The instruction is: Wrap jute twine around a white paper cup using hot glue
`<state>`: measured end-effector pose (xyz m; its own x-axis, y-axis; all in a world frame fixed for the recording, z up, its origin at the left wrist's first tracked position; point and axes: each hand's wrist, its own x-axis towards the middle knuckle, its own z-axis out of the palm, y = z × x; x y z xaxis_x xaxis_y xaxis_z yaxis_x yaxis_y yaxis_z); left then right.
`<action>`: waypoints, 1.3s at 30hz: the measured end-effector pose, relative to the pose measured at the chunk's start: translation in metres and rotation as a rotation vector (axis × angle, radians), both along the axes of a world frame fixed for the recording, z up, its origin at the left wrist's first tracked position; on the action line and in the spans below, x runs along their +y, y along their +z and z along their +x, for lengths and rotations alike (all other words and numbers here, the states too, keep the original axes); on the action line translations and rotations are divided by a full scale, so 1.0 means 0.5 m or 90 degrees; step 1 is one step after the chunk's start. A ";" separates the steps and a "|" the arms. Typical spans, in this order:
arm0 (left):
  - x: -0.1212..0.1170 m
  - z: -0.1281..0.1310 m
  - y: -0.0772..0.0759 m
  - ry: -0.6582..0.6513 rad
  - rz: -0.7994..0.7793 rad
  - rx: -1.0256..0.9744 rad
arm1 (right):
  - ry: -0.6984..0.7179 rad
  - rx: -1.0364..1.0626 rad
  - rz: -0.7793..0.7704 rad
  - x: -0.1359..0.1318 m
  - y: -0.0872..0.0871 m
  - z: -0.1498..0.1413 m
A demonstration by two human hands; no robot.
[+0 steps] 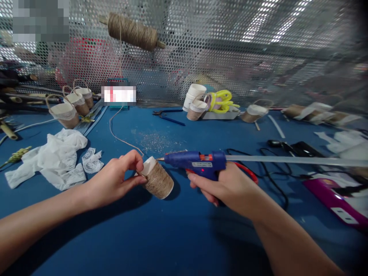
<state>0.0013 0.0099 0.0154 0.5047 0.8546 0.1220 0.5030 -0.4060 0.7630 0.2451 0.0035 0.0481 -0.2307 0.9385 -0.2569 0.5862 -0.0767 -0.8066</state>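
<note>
A small paper cup (159, 179) wrapped in brown twine tilts on its side, its white mouth facing up and left. My left hand (115, 176) pinches it at the rim with thumb and forefinger. In my right hand (221, 182) is a blue hot glue gun (195, 160), gripped by its handle, with a red light showing. Its nozzle is at the cup's rim; whether it touches I cannot tell. A long translucent glue stick (276, 159) sticks out of the gun's back. Loose twine (122, 138) runs from the back of the table toward my left fingers.
White lace cloth (54, 153) lies left. Several twine-wrapped cups with handles (64, 115) stand at back left. Pliers (169, 117), stacked white cups (194, 94) and yellow-handled scissors (221, 101) are at the back. A twine spool (132, 32) hangs above; a purple power strip (333, 201) sits right.
</note>
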 end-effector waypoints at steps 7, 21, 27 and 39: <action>0.001 0.001 0.004 0.011 0.012 0.017 | -0.059 0.134 0.020 0.026 0.003 0.018; -0.012 0.006 0.011 0.000 0.118 0.084 | -0.142 -0.264 0.052 0.200 -0.072 0.001; -0.018 0.008 0.004 -0.025 0.188 0.083 | -0.131 -0.344 0.169 0.183 -0.054 -0.025; -0.029 0.014 0.002 -0.083 0.304 0.083 | 0.174 0.117 0.003 0.089 -0.019 -0.141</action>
<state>0.0083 -0.0045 0.0161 0.6400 0.6483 0.4125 0.5043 -0.7594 0.4111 0.1746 0.0478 0.0386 -0.5159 0.8367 -0.1839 0.4294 0.0668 -0.9007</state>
